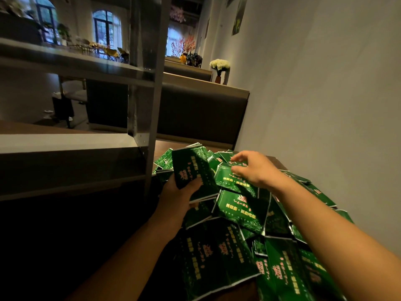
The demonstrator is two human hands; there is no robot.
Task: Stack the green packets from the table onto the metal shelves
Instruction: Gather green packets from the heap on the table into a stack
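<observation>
A big heap of green packets (pixel 243 216) with pink and yellow print covers the table on the right, against the wall. My left hand (pixel 181 189) grips a small stack of green packets (pixel 193 168) from below, holding it upright above the heap's left edge. My right hand (pixel 253 168) reaches over the top of the heap, fingers bent, pinching the upper edge of a tilted green packet (pixel 234 180). The grey metal shelves (pixel 71 148) stand to the left; both boards in view carry no packets.
The shelf's upright post (pixel 155 118) rises just left of the heap. A white wall (pixel 325 105) bounds the right side. Beyond the table is a dark bench back (pixel 199 118) with a vase of white flowers (pixel 219 67) on its ledge.
</observation>
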